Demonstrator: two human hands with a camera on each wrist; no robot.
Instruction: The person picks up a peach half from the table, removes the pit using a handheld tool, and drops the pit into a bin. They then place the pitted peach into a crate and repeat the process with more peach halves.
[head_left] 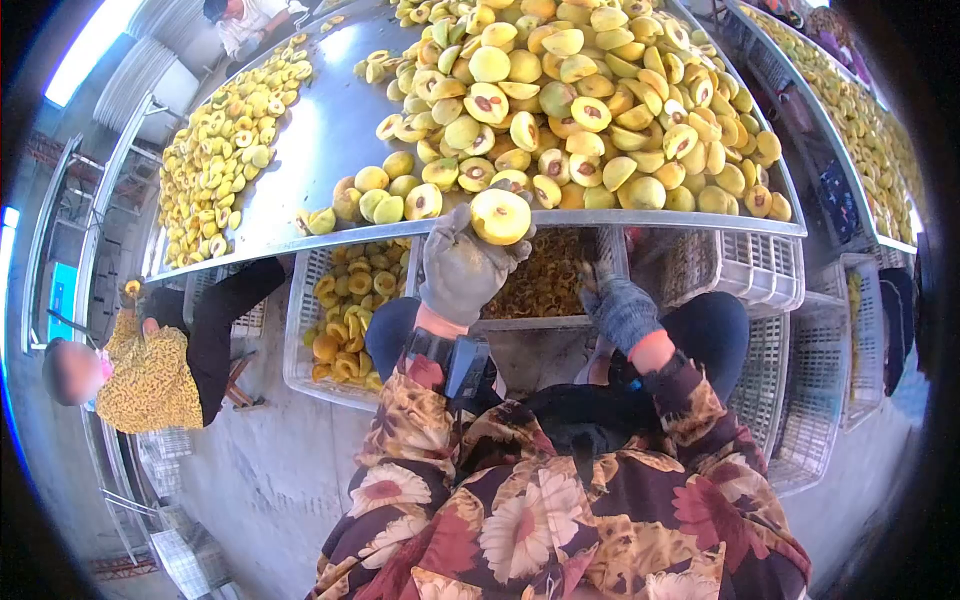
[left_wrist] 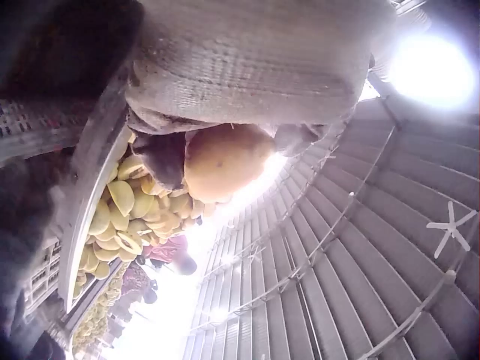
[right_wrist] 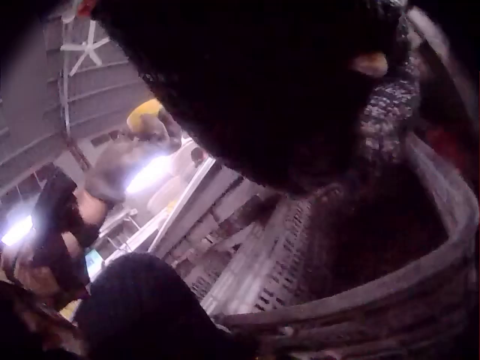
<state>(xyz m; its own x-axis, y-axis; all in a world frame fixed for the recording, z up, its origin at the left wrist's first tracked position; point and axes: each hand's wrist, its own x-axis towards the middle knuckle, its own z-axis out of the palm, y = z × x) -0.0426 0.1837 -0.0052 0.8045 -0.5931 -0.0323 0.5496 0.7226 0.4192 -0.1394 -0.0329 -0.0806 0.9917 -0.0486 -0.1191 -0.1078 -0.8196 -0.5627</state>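
Observation:
In the head view my left hand (head_left: 462, 268), in a grey glove, grips a yellow peach half (head_left: 500, 217) at the table's front edge. Its pale cut face is turned up toward the head camera. The left wrist view shows the rounded outer side of this peach half (left_wrist: 225, 161) between gloved fingers. Lower and to the right, my right hand (head_left: 622, 308), in a dark grey knitted glove, hangs over a crate of brown pits and scraps (head_left: 535, 285). Dark shadow covers the right glove (right_wrist: 262, 97) in its wrist view; I cannot tell whether it holds anything.
Peach halves (head_left: 600, 110) lie heaped on the metal table (head_left: 320, 150), with a second pile (head_left: 225, 150) to the left. A crate of peach halves (head_left: 350, 310) stands by my left knee, white crates (head_left: 745, 265) at right. Another person (head_left: 150, 370) sits at left.

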